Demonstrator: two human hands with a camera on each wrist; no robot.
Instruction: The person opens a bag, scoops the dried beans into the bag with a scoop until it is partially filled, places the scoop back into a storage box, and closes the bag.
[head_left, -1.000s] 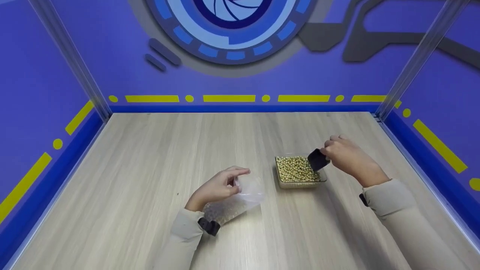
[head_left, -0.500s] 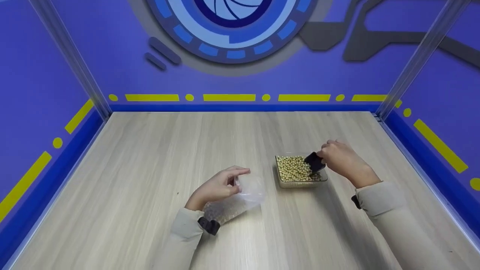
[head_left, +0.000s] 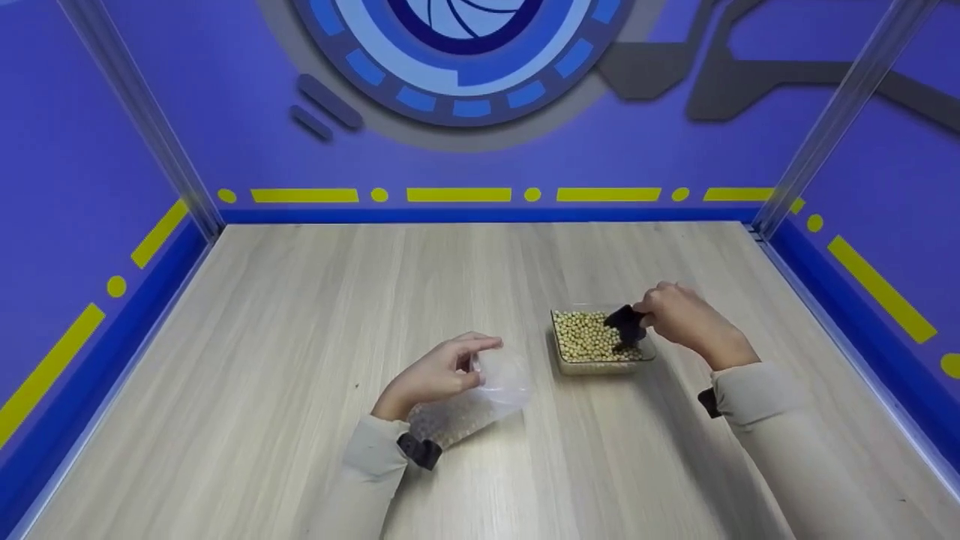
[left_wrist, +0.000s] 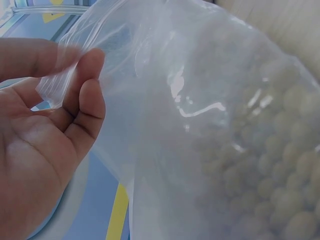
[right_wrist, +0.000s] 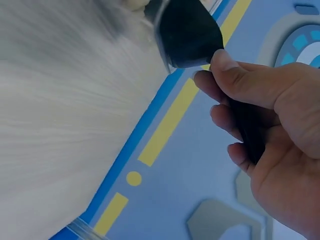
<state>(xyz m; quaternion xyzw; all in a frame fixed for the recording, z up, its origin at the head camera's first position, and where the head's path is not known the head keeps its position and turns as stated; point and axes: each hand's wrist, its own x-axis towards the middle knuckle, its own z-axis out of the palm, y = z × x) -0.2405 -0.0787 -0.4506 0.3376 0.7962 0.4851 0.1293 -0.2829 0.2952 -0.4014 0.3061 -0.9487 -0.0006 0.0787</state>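
Observation:
My left hand (head_left: 435, 371) pinches the top edge of a clear zip-lock bag (head_left: 506, 382) between thumb and fingers. Pale round soybeans (left_wrist: 280, 170) fill the lower part of the bag, seen through the plastic in the left wrist view. To the right, my right hand (head_left: 686, 319) grips the handle of a black scoop (right_wrist: 190, 35), fingers wrapped round it. In the head view the scoop's blade dips into the right side of a clear rectangular container (head_left: 600, 369) heaped with yellowish soybeans (head_left: 585, 337). The buried tip of the scoop is hidden among them.
Both hands work over a light wood table (head_left: 315, 300). Blue panels with yellow dashes (head_left: 457, 195) enclose it at the back and both sides, with metal posts (head_left: 172, 165) at the rear corners.
My right hand has moved left and slightly down, pushing the scoop deeper into the soybeans and tilting it. The left hand and the bag have stayed nearly still.

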